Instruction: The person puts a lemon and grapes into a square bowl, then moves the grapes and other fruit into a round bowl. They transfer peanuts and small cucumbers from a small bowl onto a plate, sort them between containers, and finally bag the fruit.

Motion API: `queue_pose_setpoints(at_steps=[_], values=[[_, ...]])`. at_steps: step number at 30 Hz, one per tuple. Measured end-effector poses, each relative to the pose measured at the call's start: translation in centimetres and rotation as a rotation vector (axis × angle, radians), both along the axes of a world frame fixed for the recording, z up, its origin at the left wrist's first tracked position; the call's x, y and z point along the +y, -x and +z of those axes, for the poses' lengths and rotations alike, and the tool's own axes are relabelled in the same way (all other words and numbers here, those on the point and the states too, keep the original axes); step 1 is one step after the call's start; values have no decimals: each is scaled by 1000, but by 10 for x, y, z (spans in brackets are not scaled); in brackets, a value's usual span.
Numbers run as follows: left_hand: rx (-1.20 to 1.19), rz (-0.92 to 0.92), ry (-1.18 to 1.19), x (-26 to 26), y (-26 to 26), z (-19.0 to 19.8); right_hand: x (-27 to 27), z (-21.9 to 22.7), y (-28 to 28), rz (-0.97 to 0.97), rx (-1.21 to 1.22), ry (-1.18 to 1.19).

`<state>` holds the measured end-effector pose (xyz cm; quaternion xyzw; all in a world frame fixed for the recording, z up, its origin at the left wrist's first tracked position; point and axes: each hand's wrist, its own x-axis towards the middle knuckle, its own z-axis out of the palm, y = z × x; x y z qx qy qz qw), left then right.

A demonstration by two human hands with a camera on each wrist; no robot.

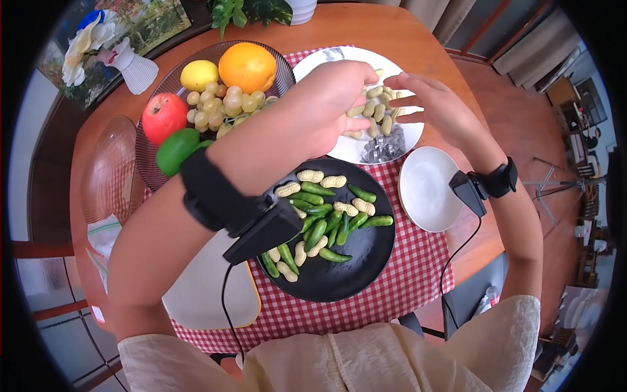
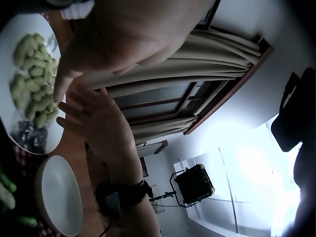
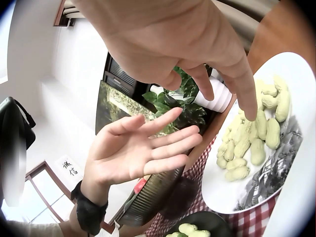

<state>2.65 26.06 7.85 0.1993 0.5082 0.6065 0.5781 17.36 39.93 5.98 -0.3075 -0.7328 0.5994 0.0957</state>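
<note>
My left hand [image 1: 333,108] hovers over the left side of a white plate [image 1: 411,127] with a dark printed pattern. Across from it, above the plate's right side, is my right hand [image 1: 434,108]. Unshelled peanuts [image 1: 380,108] lie heaped on this plate between the hands. The right wrist view shows my left hand [image 3: 140,153] palm up with fingers spread and nothing in it. In the left wrist view my right hand [image 2: 103,126] has its fingers extended and holds nothing. Nearer my body, a black plate [image 1: 356,271] carries green chili peppers [image 1: 336,257] mixed with several peanuts [image 1: 310,176].
A white bowl [image 1: 428,193] stands right of the black plate. Fruit fills a dark ribbed dish at back left, including an orange [image 1: 247,66] and grapes [image 1: 219,108]. A cream tray [image 1: 212,294] lies under my left forearm on the checked cloth [image 1: 424,264]. A vase [image 1: 134,65] stands farther back.
</note>
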Motion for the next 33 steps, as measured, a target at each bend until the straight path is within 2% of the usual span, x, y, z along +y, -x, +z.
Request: queue_pose_setpoints(at_steps=[3, 4, 5, 6, 7, 9, 10, 11, 12, 13, 14, 16, 17, 19, 23, 29, 33], values=[[82, -26, -84, -31, 2, 22, -14, 6, -6, 41, -15, -87], [79, -5, -67, -44, 3, 26, -18, 6, -9, 129, -47, -169], [186, -30, -137, -58, 4, 30, -24, 4, -12, 220, -76, -248], [296, -58, -207, -71, 6, 32, -35, 2, -17, 196, -30, -268], [298, -43, -192, -82, 8, 34, -46, 4, -19, 213, -26, -256], [756, -317, -13, -102, 12, 34, -67, 8, -24, 410, -62, -561], [795, -309, -70, -114, 5, 28, -76, 5, -25, 498, -22, -650], [933, -474, 84, -126, 7, 30, -84, 1, -27, 583, 18, -739], [1121, -457, -23, -138, 7, 14, -93, -1, -28, 623, 40, -860], [1306, -436, -136, -147, 4, -2, -99, -4, -27, 625, 41, -853], [1300, -439, -128, -159, 3, -13, -105, -8, -27, 657, 53, -936], [1592, -606, -3, -173, -2, -21, -114, -14, -26, 724, 73, -1013], [1588, -608, 4, -177, -5, -27, -118, -17, -24, 728, 75, -1006], [1761, -644, 70, -183, -8, -37, -124, -24, -23, 733, -22, -991], [1724, -680, 129, -186, -12, -45, -125, -34, -23, 726, -74, -1024], [1582, -666, 52, -187, -14, -57, -119, -45, -23, 685, -77, -873], [1538, -678, 123, -183, -17, -52, -112, -46, -21, 632, -54, -823]])
